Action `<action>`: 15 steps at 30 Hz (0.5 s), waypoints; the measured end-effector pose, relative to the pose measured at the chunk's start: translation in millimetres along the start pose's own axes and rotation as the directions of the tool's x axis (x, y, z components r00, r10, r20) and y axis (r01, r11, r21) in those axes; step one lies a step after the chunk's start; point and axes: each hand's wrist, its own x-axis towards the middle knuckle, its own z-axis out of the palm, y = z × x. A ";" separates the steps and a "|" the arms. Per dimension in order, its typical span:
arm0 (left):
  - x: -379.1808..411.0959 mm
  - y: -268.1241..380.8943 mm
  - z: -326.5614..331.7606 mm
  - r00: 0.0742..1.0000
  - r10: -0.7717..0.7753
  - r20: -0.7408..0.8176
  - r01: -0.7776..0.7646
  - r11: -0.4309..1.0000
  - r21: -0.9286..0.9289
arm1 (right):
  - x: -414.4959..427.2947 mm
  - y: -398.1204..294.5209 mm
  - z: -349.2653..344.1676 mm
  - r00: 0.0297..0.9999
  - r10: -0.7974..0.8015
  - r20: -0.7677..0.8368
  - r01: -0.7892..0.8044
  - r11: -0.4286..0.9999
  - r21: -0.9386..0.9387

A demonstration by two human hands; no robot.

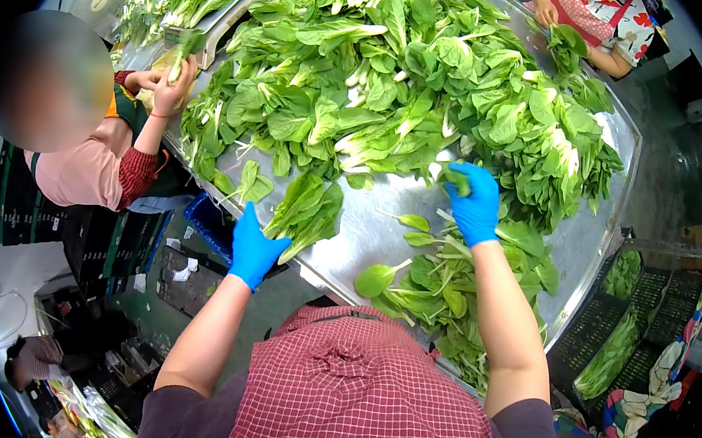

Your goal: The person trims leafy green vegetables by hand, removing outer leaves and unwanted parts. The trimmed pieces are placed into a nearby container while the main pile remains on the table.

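Observation:
My left hand (256, 246), in a blue glove, is at the near left table edge. Its thumb and index finger are spread around the stem ends of a bunch of leafy greens (309, 210), whose leaves point away from me over the metal tabletop (347, 253). Farther right, my blue-gloved right hand (476, 202) has its fingers closed on a small green leaf (458, 180), partly hidden by the fingers. Below that hand lies a loose heap of single leaves and stems (439, 291). A large pile of leafy greens (363, 93) covers the far side.
At the left a co-worker (89, 168) holds greens beside a weighing scale (217, 29). Another co-worker (597, 27) handles greens at the far right. Black crates (595, 318) with greens stand right of the table, and a blue bin (207, 227) sits under its left edge.

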 end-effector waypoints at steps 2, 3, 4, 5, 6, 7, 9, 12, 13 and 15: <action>-6.1 26.5 -3.9 0.961 0.215 -0.176 -0.214 0.976 0.026 | -13.5 -10.3 -14.4 0.963 0.266 -0.027 -0.227 0.865 0.448; -11.6 44.5 -5.4 0.913 0.315 -0.259 -0.312 0.949 0.053 | -15.8 -22.2 -25.6 0.924 0.377 0.057 -0.327 0.708 0.626; -15.9 69.4 -4.8 0.916 0.332 -0.224 -0.358 0.930 -0.088 | -17.6 -33.7 -36.5 0.885 0.452 0.106 -0.379 0.570 0.729; -18.3 82.6 1.8 0.939 0.331 -0.094 -0.344 0.902 -0.263 | -19.8 -41.3 -43.5 0.842 0.513 0.167 -0.411 0.410 0.814; -18.3 95.4 13.4 0.923 0.384 0.008 -0.357 0.864 -0.354 | -24.5 -42.2 -44.6 0.822 0.527 0.214 -0.411 0.291 0.864; -19.7 114.4 24.0 0.928 0.361 0.088 -0.283 0.841 -0.460 | -30.0 -42.5 -46.0 0.803 0.537 0.260 -0.404 0.168 0.899; -23.2 152.3 35.5 0.907 0.340 0.248 -0.142 0.803 -0.579 | -40.6 -38.4 -46.6 0.775 0.534 0.338 -0.424 0.043 0.905; -22.9 177.7 47.3 0.844 0.413 0.343 -0.274 0.881 -0.387 | -49.5 -30.3 -49.0 0.719 0.553 0.421 -0.558 0.098 0.824; -24.0 180.9 50.7 0.848 0.402 0.346 -0.297 0.900 -0.320 | -51.3 -30.3 -51.7 0.722 0.531 0.444 -0.586 0.128 0.800; -26.7 187.3 53.6 0.841 0.463 0.278 -0.409 0.882 -0.232 | -56.1 -33.3 -55.4 0.722 0.490 0.488 -0.635 0.191 0.748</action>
